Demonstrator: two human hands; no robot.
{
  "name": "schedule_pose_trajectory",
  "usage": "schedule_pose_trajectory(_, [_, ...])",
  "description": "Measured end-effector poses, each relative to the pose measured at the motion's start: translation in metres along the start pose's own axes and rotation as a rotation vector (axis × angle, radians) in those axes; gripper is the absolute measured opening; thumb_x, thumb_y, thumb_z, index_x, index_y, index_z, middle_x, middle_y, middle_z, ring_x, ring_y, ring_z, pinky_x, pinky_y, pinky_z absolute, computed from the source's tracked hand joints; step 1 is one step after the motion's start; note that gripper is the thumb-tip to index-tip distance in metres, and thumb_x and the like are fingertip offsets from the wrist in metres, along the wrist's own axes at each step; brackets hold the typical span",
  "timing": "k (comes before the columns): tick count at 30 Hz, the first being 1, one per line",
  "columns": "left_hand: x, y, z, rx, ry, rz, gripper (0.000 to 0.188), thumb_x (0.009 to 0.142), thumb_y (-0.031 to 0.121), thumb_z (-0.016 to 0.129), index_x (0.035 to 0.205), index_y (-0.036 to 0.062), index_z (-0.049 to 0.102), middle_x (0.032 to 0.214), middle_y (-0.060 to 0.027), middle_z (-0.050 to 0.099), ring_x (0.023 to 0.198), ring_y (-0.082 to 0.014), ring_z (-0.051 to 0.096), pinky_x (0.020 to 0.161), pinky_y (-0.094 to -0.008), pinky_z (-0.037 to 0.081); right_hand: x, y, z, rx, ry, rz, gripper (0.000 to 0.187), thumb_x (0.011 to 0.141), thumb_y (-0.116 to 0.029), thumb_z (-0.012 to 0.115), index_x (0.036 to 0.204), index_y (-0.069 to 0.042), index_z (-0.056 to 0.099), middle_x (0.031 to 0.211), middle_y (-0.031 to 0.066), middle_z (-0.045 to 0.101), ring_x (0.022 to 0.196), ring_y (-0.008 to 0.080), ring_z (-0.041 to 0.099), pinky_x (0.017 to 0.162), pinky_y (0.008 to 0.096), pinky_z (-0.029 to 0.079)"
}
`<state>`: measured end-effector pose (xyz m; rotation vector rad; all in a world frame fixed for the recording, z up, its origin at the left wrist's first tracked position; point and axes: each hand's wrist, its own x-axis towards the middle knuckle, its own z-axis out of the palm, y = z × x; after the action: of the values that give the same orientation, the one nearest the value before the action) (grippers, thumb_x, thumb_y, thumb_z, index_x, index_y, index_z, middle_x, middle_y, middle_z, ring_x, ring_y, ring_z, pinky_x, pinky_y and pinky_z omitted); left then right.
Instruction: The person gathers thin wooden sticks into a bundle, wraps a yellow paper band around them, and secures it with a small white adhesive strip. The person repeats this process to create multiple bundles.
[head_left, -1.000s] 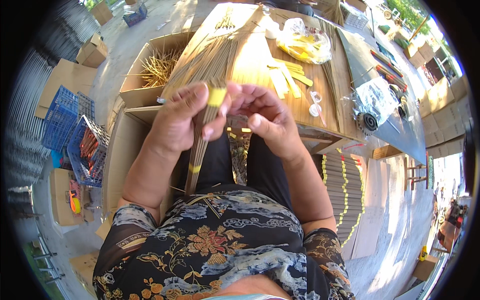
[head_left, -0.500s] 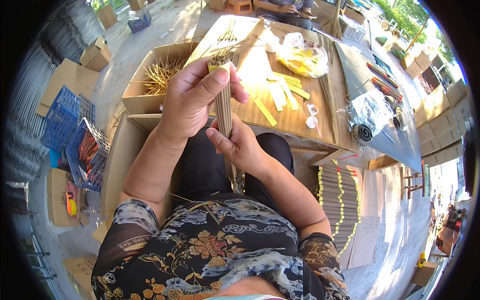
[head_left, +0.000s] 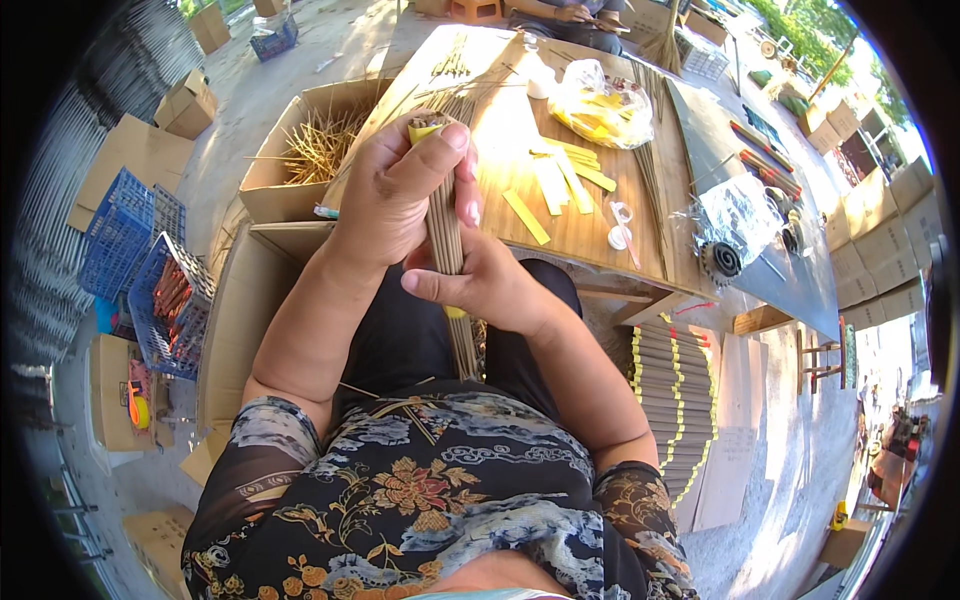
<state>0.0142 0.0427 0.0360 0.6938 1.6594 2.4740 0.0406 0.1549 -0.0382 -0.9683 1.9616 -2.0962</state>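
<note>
A bundle of thin brown incense sticks (head_left: pixel 444 235) slants upright over my lap. My left hand (head_left: pixel 380 200) is wrapped round its upper end, thumb pressed on a yellow paper band (head_left: pixel 424 132) just below the stick tips. Lower down, my right hand (head_left: pixel 495 285) grips the bundle, its thumb across the front and its other fingers mostly hidden behind. Below that thumb shows another yellow band (head_left: pixel 456 312). Beyond my hands, loose yellow paper strips (head_left: pixel 570 175) lie on the wooden table (head_left: pixel 490 210), with a white tape roll (head_left: pixel 620 238) to their right.
An open carton of thin sticks (head_left: pixel 325 145) stands left of the table. Blue crates (head_left: pixel 165 300) are further left. Finished banded bundles (head_left: pixel 675 410) lie at lower right. A plastic bag of yellow strips (head_left: pixel 600 105) sits on the table; another person (head_left: pixel 575 20) sits beyond it.
My right hand has shifted slightly, its thumb now stretched straighter across the bundle. A yellow band has come into sight below it. My left hand keeps its hold at the top.
</note>
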Motion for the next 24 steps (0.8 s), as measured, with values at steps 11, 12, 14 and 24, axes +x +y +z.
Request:
schedule_pose_trajectory(11, [0.004,-0.013,0.012,0.431,0.219,0.183,0.023,0.084,0.02,0.054,0.074,-0.0009,0.052,0.066,-0.0067,0.063,0.061,-0.0099,0.058,0.063,-0.0224,0.045,0.005,0.01,0.014,-0.274,0.364,0.031,0.02,0.085,-0.017,0.054,0.09,0.0,0.046,0.075,0.0223,0.057,0.075,0.0391,0.057,0.065,0.0404,0.045])
schedule_pose_trajectory(12, [0.007,-0.016,0.01,0.451,0.241,0.168,0.021,0.084,0.019,0.055,0.076,-0.0008,0.053,0.068,-0.0064,0.061,0.062,-0.0114,0.059,0.063,-0.0232,0.046,0.007,0.011,0.014,-0.323,0.405,0.031,0.021,0.084,-0.018,0.054,0.09,0.0,0.045,0.076,0.0242,0.057,0.077,0.0411,0.056,0.065,0.0414,0.045])
schedule_pose_trajectory(14, [0.014,-0.022,0.007,0.49,0.282,0.139,0.018,0.084,0.017,0.056,0.081,-0.0005,0.054,0.072,-0.0057,0.058,0.063,-0.0143,0.06,0.063,-0.0249,0.049,0.008,0.013,0.014,-0.405,0.455,0.057,0.022,0.083,-0.017,0.055,0.09,0.0,0.044,0.077,0.0265,0.056,0.078,0.0429,0.055,0.065,0.0431,0.045])
schedule_pose_trajectory(24, [0.04,-0.049,0.001,0.471,0.495,0.092,0.018,0.078,0.011,0.058,0.084,-0.0055,0.054,0.069,-0.0093,0.06,0.058,-0.0132,0.059,0.061,-0.0253,0.048,0.021,0.044,0.005,-0.725,0.562,0.16,0.026,0.076,-0.01,0.059,0.091,0.002,0.041,0.072,0.0254,0.055,0.07,0.0427,0.055,0.062,0.0473,0.044])
